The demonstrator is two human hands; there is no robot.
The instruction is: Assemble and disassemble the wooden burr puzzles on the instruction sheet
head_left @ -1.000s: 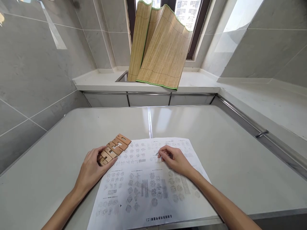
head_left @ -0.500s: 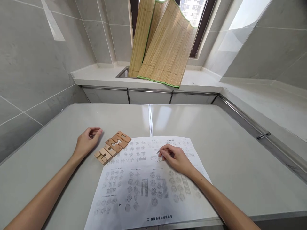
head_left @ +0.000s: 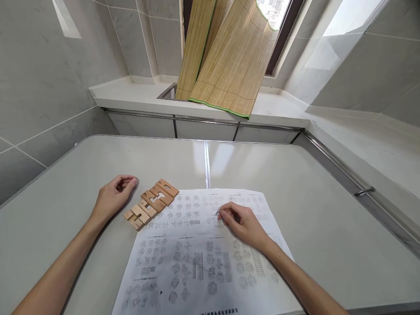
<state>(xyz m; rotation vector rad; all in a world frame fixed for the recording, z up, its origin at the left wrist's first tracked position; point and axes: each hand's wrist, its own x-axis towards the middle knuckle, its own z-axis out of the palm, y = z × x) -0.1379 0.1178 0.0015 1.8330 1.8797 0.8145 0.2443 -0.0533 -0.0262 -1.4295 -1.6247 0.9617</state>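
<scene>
My left hand [head_left: 114, 194] rests on the table just left of a row of wooden puzzle pieces [head_left: 152, 203], not touching them. Its fingers are loosely curled, with nothing seen in them. The pieces lie flat, slanting up to the right, several side by side; the upper ones are darker brown, with cut-out slots and small numbers, the lower ones paler and notched. A large printed sheet [head_left: 193, 243] of small line figures lies partly under the row. My right hand [head_left: 241, 221] rests on the sheet's upper right, fingers curled and fingertips close to the print; no object shows in them.
The pale table [head_left: 328, 218] has a seam down its middle. Behind it, a white ledge [head_left: 131, 94] carries a bamboo mat [head_left: 229, 65] leaning by the window. A metal rail [head_left: 341, 170] runs along the right side, with tiled walls around.
The view has tilted and shifted slightly, so the table's contents sit a little differently in the picture. Both hands and the wooden pieces keep nearly the same places.
</scene>
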